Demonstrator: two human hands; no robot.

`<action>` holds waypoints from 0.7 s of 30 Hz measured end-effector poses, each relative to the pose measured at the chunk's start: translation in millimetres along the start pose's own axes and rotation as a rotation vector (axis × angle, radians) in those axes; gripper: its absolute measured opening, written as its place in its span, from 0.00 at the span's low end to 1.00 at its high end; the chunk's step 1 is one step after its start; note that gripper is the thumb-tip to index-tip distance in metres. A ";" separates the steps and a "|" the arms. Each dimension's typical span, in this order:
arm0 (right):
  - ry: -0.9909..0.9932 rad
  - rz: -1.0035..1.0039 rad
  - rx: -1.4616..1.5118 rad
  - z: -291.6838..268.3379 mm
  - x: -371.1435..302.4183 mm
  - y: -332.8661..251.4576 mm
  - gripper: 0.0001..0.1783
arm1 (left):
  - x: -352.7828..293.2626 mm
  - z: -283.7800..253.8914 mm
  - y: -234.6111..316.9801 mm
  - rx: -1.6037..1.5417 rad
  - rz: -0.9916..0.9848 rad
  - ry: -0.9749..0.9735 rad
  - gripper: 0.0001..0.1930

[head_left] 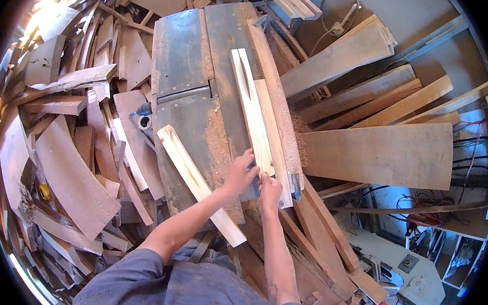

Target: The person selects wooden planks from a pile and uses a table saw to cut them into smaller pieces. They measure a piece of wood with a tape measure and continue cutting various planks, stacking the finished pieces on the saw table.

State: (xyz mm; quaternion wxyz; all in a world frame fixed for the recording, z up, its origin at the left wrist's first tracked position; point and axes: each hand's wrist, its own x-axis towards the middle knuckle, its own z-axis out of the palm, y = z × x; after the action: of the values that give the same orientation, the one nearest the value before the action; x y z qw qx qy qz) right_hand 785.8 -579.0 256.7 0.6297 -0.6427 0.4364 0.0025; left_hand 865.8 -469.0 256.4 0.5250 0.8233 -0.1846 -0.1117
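On a metal machine bed (182, 124) scattered with sawdust lies a pale wood strip (254, 111), with a V-shaped gap toward its far end. My right hand (269, 191) is closed at the strip's near end, fingers curled and thumb up. Against its left edge, close to that end, is my left hand (240, 174), finger and thumb apart, slightly blurred. Just right of the strip, another pale wood piece (270, 126) runs alongside a wooden fence (272, 79). A second loose pale strip (198, 183) lies slantwise under my left forearm, its near end overhanging the bed.
Offcuts and boards (74, 177) are heaped along the left. Wide planks (379, 151) fan out on the right, near hanging cables (426, 209). A grey machine housing (409, 266) stands at the lower right. More strips (287, 3) lie beyond the bed's far end.
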 end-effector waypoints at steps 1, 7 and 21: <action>-0.005 -0.016 0.005 2.4 2.3 -1.9 0.24 | -3.9 -0.5 2.0 -0.065 0.043 -0.034 0.17; -0.019 0.002 0.003 12.6 9.8 -23.0 0.23 | -6.0 -3.9 7.5 0.066 0.198 0.010 0.18; -0.028 -0.097 0.009 39.1 56.4 -15.0 0.22 | 31.0 -10.6 -16.5 0.114 0.257 0.021 0.18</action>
State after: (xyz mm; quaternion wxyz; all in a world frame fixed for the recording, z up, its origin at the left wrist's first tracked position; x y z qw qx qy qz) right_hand 850.5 -581.4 229.6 0.6380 -0.6603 0.3957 -0.0209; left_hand 901.1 -467.0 246.2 0.4892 0.8226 -0.2888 -0.0242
